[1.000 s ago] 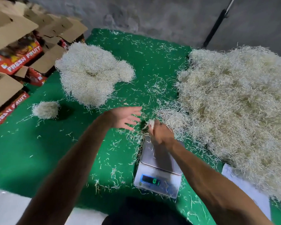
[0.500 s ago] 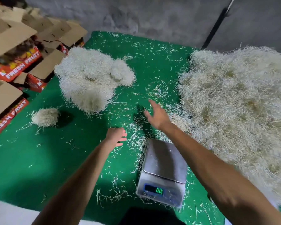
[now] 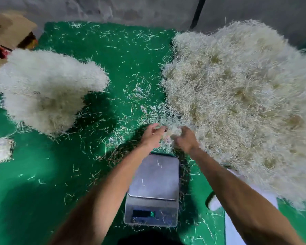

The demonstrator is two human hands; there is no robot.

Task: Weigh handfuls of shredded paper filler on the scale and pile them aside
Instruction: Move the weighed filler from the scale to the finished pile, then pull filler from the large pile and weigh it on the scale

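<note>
Two hands meet just above the far edge of the scale (image 3: 153, 175), a little below the middle of the frame: the left hand (image 3: 151, 137) and the right hand (image 3: 185, 138) both curl their fingers round a small clump of shredded paper (image 3: 171, 131) between them, at the near-left fringe of the big loose heap (image 3: 237, 96) that fills the right half of the frame. How firmly each hand grasps is hard to judge, since strands hide the fingertips. The scale sits on the green counter (image 3: 42, 183) at lower centre, its steel platter bare but for a few stray strands, its display lit green near the bottom edge; the digits are too blurred to read. At the left of the frame lies a paler, tighter pile of filler (image 3: 46, 87), well apart from the big heap, and a small separate tuft (image 3: 0, 151) sits at the left edge below it. Loose strands are scattered over the counter between the piles. Brown cardboard boxes (image 3: 12, 32) show at the upper left corner.
</note>
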